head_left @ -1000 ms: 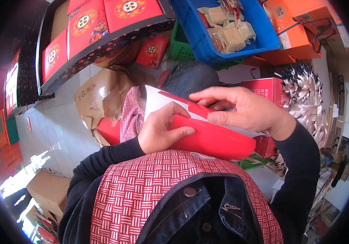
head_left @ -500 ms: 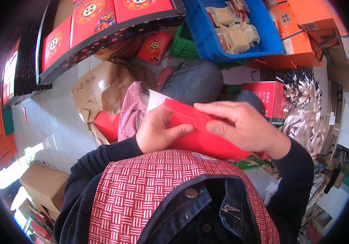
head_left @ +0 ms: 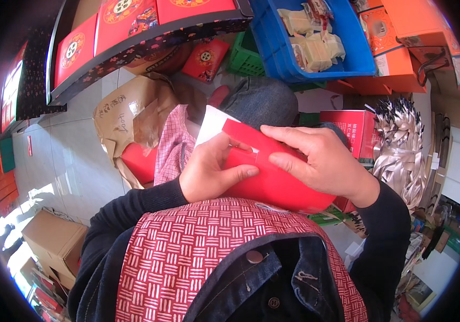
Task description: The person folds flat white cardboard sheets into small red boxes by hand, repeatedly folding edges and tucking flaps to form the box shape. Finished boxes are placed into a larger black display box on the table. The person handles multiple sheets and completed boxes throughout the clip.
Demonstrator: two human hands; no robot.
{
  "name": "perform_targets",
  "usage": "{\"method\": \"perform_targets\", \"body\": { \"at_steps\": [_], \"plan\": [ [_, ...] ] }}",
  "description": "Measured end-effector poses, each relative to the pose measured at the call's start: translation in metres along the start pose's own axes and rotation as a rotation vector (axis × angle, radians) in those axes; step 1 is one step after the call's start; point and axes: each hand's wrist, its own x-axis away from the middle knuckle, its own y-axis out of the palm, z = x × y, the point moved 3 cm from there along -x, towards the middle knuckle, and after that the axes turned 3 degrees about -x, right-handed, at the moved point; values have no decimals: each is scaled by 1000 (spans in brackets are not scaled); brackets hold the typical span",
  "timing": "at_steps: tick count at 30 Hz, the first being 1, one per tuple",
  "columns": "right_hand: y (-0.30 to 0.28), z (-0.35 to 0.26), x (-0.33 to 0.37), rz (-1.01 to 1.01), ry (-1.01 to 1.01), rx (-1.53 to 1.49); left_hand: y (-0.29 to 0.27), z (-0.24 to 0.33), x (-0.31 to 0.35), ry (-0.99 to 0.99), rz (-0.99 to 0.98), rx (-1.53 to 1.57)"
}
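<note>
A red folded-card box (head_left: 281, 188) lies across my lap, tilted, with a white inner face (head_left: 215, 121) showing at its upper left end. My left hand (head_left: 204, 170) is closed round that left end, thumb on the near red panel. Its fingertips reach into a gap beneath a raised red strip (head_left: 246, 137). My right hand (head_left: 324, 161) grips the box from the right, fingers along its far edge and thumb on the red surface. The box's underside is hidden.
A brown paper bag (head_left: 116, 115) holding red card stands at left. Beyond are a black patterned tray (head_left: 149, 47) of red boxes and a blue crate (head_left: 345, 68) of wrapped packets. Bundled pale ribbons (head_left: 400, 158) stand at right; a cardboard box (head_left: 53, 244) sits lower left.
The red strip has lifted, and my left fingertips now show in the gap under it. More of the white face shows. My right hand has hardly moved on the box.
</note>
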Motion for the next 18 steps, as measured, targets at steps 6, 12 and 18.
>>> {"method": "perform_targets", "body": {
  "at_steps": [6,12,18],
  "plan": [
    [2,-4,-3,-64,30,75,0,-1,-1,-12,29,87],
    [-4,-3,-10,-47,1,88,-6,0,-1,-58,14,-51],
    [6,-6,-9,-2,-25,138,-7,-1,0,-7,45,-29]
  ]
}}
